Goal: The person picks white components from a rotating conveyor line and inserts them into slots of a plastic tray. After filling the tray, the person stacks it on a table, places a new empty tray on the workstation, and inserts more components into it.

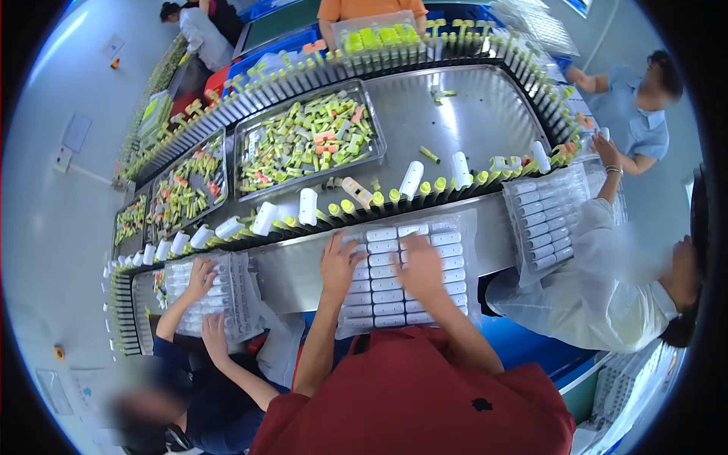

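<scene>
A clear plastic tray [472,262] lies in front of me, filled with rows of white oblong plastic casings [388,296]. My left hand [340,262] rests by the tray's upper left edge, its fingers apart and reaching over the nearest casings. Above the middle rows is my right hand [419,265], blurred by motion; its fingertips are unclear, so I cannot tell whether it grips a casing. Just beyond the tray runs a black slotted conveyor [455,199], which carries yellow-green capped pieces [347,205] and some white casings [412,179].
Inside the conveyor loop, metal trays [377,140] hold many yellow-green and orange pieces. A co-worker's hands [205,292] are over another casing tray at left. At right a co-worker's hand [607,149] reaches to the conveyor, near a further tray [542,220].
</scene>
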Available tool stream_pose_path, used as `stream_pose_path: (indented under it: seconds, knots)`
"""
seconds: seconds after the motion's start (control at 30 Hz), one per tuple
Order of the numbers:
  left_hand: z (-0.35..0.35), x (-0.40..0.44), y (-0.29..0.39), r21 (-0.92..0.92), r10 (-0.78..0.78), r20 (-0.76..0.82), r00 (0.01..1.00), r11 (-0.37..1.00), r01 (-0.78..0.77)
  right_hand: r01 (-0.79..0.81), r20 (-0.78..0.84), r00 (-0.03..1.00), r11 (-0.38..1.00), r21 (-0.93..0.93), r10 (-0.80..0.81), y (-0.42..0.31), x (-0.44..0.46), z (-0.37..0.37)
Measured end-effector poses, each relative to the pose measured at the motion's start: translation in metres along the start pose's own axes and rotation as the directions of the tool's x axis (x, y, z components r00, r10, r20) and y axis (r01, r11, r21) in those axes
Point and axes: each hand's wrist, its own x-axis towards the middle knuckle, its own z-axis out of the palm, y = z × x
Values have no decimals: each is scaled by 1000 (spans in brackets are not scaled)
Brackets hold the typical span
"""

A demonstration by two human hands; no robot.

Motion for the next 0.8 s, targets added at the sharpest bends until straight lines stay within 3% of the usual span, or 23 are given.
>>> stream_pose_path:
  seconds: [0.03,0.1,0.2,0.23,0.3,0.33,0.4,0.5,0.6,0.63,0.73,0.8]
  knots:
    - [-5,4,7,89,52,-28,998,995,-49,-19,-128,992,999,-48,13,31,-6,3]
    - [-12,8,16,220,125,-77,989,970,-106,-12,-111,994,976,-219,-13,65,-9,-9]
    - [-12,12,-12,2,55,-291,955,998,-56,128,-18,991,991,-37,-129,103,-6,-15]
    - [-26,13,-10,-334,-248,-264,932,930,153,93,23,995,996,-10,-93,107,-4,-18]
    - [-76,33,22,-558,-587,-230,776,733,389,95,73,993,994,-58,-91,112,1,-21]
    - [-94,54,32,-502,-640,-335,692,743,443,106,99,990,991,-76,-98,111,3,-18]
    - [-99,79,-4,-133,-427,-602,675,887,443,98,118,990,982,-160,-80,104,10,-9]
    - [-94,115,-15,371,-127,-569,813,843,391,108,146,986,978,-180,-82,110,14,0]
    - [-64,126,-15,601,-209,-466,860,639,481,119,123,988,968,-219,-94,108,14,-3]
    - [-64,126,-24,584,-165,-529,833,641,498,119,110,989,962,-246,-94,106,12,-6]
    - [-79,112,-49,518,-161,-556,816,700,491,158,-181,957,932,-326,-226,89,18,-21]
    - [-82,87,-54,422,-150,-559,815,795,436,-30,-222,975,998,-49,18,71,37,-36]
